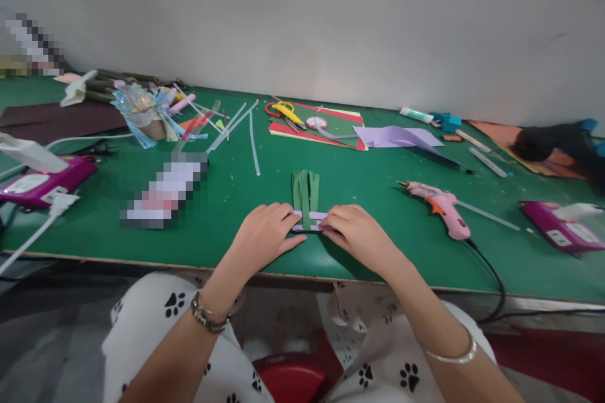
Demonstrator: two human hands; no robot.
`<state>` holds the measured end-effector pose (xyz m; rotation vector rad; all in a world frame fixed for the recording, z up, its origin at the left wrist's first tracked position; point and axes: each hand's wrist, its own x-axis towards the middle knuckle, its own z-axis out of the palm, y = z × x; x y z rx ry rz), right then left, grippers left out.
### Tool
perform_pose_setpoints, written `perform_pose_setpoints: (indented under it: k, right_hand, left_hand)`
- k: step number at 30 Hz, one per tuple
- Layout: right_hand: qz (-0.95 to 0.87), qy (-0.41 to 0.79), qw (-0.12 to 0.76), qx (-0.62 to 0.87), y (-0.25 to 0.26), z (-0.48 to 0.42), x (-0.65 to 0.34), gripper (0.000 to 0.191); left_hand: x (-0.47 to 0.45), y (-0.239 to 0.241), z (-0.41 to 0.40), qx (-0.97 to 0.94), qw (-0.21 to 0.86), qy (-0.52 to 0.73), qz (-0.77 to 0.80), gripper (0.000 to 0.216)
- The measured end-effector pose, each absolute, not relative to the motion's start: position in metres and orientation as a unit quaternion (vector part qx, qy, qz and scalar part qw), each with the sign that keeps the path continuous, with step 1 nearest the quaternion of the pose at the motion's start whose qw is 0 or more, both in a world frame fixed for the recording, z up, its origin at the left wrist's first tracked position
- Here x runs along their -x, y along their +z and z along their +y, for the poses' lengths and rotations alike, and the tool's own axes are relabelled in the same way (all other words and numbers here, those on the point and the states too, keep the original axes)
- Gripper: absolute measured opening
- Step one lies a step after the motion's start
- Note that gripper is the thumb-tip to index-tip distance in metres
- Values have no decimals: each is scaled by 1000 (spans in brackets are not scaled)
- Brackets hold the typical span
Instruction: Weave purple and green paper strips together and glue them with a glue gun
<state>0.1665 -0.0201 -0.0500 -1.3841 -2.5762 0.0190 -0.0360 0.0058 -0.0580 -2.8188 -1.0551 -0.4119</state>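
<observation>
Green paper strips [305, 187] stand out away from me and cross over lilac paper strips [312, 216] in a small weave at the front middle of the table. My left hand [267, 233] pinches the left end of the lilac strips, its thumb stretched along the near side. At the right end, my right hand [357, 234] has its fingers closed on the same strips. The fingertips partly hide both ends. The weave lies on or just above the green tabletop [265, 192]; which of the two, I cannot tell.
A pink glue gun [442, 206] lies to the right, its cord running off the front edge. Yellow-handled scissors [288, 113] rest on coloured paper sheets [326, 138]. Purple power strips [70, 179] sit at both sides. Glue sticks [255, 148] and a blurred-out phone-like object [165, 192] are at left.
</observation>
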Motion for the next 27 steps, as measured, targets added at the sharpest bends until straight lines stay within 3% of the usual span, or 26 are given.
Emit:
perform_pose_setpoints:
  k: [8, 27]
  right_hand:
    - [-895, -45, 111, 430, -48, -20, -169, 10]
    - [-899, -85, 99, 418, -47, -21, -170, 22]
  left_hand:
    - [34, -63, 7, 908, 8, -191, -373, 23]
    - [32, -60, 8, 909, -31, -177, -377, 19]
